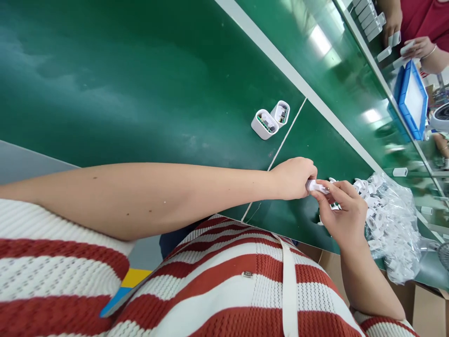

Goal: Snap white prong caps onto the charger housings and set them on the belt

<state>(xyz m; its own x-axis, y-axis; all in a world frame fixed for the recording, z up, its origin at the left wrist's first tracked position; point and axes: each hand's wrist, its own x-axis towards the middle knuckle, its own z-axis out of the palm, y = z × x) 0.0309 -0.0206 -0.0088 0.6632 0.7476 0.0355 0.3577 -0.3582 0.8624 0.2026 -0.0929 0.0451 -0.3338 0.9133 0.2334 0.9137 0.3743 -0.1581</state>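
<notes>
A small white plug piece (319, 187) with thin metal pins is between my two hands above the green table. My left hand (293, 179) is closed in a fist around its left end, so that end is hidden. The thumb and fingertips of my right hand (345, 210) pinch the pin side. Loose white plastic parts (336, 206) lie under and behind my right hand, partly covered by it. Beyond my left wrist, two white charger housings (264, 131) stand side by side on the table, their open tops showing green circuit boards.
A clear plastic bag (403, 229) full of white parts spills at the right. A raised glossy ledge (351, 84) runs diagonally along the back. Past it are a co-worker's hands (417, 47) with white housings, and a blue tray (403, 105). Cardboard boxes (430, 309) sit below the table edge.
</notes>
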